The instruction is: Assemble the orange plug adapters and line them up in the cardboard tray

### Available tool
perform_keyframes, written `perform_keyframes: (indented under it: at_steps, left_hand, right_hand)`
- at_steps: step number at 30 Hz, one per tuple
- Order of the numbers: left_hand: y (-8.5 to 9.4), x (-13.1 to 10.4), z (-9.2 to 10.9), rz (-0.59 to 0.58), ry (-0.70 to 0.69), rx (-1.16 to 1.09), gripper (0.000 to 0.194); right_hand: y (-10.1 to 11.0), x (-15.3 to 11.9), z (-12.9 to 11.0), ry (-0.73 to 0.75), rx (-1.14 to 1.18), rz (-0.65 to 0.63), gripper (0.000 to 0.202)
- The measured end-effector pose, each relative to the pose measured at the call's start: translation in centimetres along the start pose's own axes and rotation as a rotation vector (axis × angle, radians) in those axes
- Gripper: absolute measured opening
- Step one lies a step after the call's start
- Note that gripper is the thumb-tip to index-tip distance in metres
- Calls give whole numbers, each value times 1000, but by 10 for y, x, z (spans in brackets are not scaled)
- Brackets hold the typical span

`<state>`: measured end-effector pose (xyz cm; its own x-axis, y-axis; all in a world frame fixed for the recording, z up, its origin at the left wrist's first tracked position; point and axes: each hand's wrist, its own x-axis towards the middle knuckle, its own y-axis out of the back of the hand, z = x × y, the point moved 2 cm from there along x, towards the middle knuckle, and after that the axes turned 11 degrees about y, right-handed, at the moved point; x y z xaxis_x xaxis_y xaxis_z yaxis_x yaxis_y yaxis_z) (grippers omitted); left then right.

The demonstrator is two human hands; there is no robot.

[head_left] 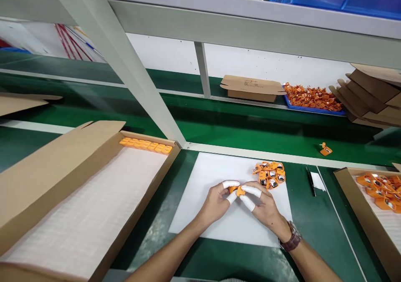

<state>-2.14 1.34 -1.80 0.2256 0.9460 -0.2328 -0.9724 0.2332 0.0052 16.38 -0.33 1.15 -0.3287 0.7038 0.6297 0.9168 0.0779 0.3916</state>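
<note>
"So, what is cut off at the far left?"

"The left carton (72,184) is cut off by the picture's border. Its white lining (103,215) is seen, and a row of orange parts (146,145) is set along its far end."

"And in the middle, what is held?"

"An orange piece (240,191) is held over the white sheet (213,227) — whether one piece or two cannot be told, as much is covered by the fingers. It is pinched narrowly between the white-capped fingertips of the left hand (215,200), and likewise by the right hand (265,207)."

"Farther right?"

"A cluster of labelled pieces (272,174) is bunched together; some are partly hidden, and the print cannot be read. A slim black object (311,181) is seen beside a white slip (318,181). The right carton (360,215) is cut off by the border, so its orange heap (380,192) is only partly shown."

"What room is shown between the edges?"

"Between the left carton and the sheet, a strip of green bench (313,227) is exposed. The sheet's near edge is crossed by both forearms — bare white is seen to their left. The cluster is placed by the far right corner, just beyond the right hand. Past it, more bench is shown, bounded by the right carton's wall."
</note>
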Motion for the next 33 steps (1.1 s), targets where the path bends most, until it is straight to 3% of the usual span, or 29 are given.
perform_keyframes:
  at_steps: [3,7,14,18,20,24,27,33]
  left_hand:
    - [-2,0,3,13,12,-46,23]
    - [-3,0,4,43,73,-110,20]
    - [4,-2,15,-163,156,-195,40]
    - [3,-4,14,-164,139,-154,45]
    - [3,-4,11,-146,131,-144,44]
    - [6,-5,7,-142,110,-119,44]
    - [7,-6,8,-184,97,-89,43]
    - [7,-8,9,-218,50,-50,41]
  right_hand:
    - [-1,-1,1,-15,-40,17,40]
    - [-5,-3,0,12,-76,-70,44]
    - [-2,-1,-2,0,-140,-137,46]
    - [-4,1,-5,20,-123,-164,43]
    - [-6,-2,-1,-49,-26,-137,40]
    - [-11,-13,16,-361,313,-50,41]
    - [-16,-19,24,-519,448,-82,38]
    - [-22,-13,19,-473,442,-52,35]
